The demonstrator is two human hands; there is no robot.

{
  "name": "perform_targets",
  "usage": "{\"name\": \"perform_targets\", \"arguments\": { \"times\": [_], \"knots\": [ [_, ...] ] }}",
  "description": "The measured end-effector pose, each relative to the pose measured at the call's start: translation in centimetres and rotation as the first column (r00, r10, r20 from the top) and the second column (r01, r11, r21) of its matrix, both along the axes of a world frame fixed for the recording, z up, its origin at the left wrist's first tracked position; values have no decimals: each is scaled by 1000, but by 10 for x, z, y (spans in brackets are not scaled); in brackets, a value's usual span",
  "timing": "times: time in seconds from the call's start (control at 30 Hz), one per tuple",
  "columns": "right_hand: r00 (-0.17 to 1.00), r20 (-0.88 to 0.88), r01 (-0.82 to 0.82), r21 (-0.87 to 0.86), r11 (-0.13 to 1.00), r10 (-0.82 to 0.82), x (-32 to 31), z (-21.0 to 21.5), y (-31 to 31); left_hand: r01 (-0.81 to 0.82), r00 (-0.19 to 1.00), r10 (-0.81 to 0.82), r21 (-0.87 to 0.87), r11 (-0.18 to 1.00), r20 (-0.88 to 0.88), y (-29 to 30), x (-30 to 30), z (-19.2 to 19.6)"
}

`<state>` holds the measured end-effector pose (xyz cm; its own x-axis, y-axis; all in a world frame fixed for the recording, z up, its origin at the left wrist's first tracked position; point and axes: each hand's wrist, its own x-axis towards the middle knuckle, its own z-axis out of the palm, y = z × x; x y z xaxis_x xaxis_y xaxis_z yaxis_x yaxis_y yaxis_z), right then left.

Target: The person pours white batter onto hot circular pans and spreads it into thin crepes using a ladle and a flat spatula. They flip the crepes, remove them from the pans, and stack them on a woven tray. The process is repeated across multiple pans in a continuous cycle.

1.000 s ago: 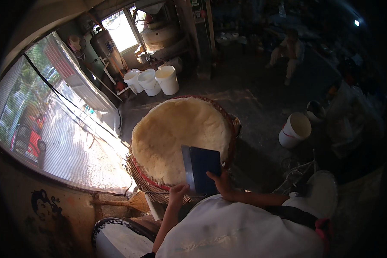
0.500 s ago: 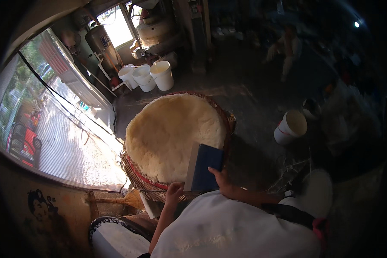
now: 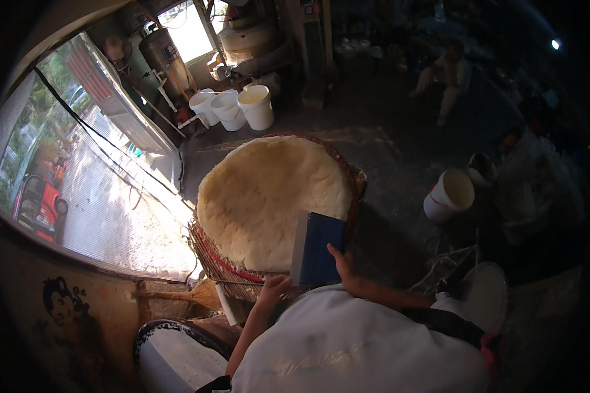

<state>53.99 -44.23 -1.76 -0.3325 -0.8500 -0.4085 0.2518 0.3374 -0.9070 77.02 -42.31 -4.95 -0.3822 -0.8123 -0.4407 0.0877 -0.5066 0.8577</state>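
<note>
In my right hand (image 3: 346, 269) is a blue rectangular tool (image 3: 325, 250) with a grey strip along its left side, perhaps a wide scraper. My thumb lies on its blue face; the other fingers are hidden. The tool stands tilted against the near right part of a broad, round, pale, dough-like slab (image 3: 269, 193). That slab rests on a round woven base (image 3: 213, 255) with a red band around its edge. My left hand (image 3: 275, 289) is closed beside the tool's lower left corner, near the base's front edge. Whatever its fingers hold, if anything, cannot be made out.
White buckets (image 3: 255, 108) stand beyond the slab, and another bucket (image 3: 448, 195) is at the right. A straw broom (image 3: 206, 294) lies at lower left near a white-topped round container (image 3: 177, 360). A second person (image 3: 447, 75) sits far right.
The whole view has shifted slightly. My left hand has come a little closer to the tool's lower corner. My right hand keeps its hold, and the tool stays at the slab's near right edge.
</note>
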Motion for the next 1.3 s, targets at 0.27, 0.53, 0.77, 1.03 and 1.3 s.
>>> {"name": "perform_targets", "arguments": {
  "times": [0.27,0.53,0.77,1.03,1.3],
  "knots": [
    [995,-29,-93,21,995,94,1,8,0,-30,995,25,-57,998,-92,-1,-9,21],
    [978,10,-209,-97,973,211,0,52,10,15,997,-6,-121,993,76,1,-7,18],
    [982,-69,-182,-138,974,174,3,44,12,11,980,36,-237,971,194,7,-7,6],
    [959,-146,-261,-113,959,244,0,53,18,174,909,-58,-250,952,412,16,-7,18],
    [938,-279,-253,-153,955,204,1,40,10,360,765,37,-474,804,643,2,-20,24]
  ]
}}
